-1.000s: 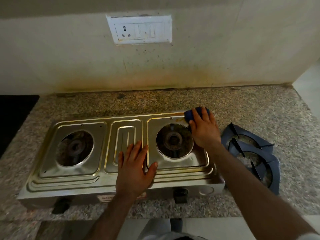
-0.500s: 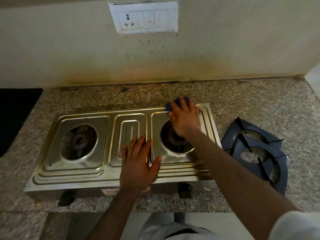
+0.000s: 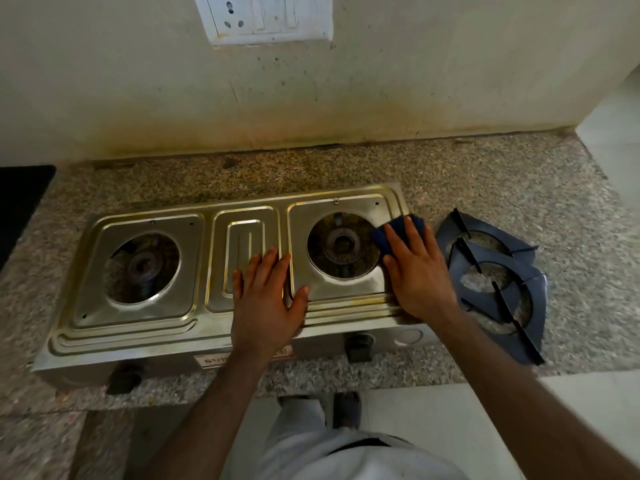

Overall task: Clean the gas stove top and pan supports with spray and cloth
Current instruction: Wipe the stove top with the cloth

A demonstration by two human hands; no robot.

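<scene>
Rightward, right hand (image 3: 417, 271) presses cloth (image 3: 391, 235) near stove (image 3: 138, 327) edge.

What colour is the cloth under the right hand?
Dark blue. The cloth shows under the right hand in the head view.

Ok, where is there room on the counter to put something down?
The widest bare strip of counter runs between the back edge of the stove and the wall. A smaller patch lies behind the stacked pan supports right of the stove. The stove top is crowded: the left hand rests there and the right hand presses the cloth.
</scene>
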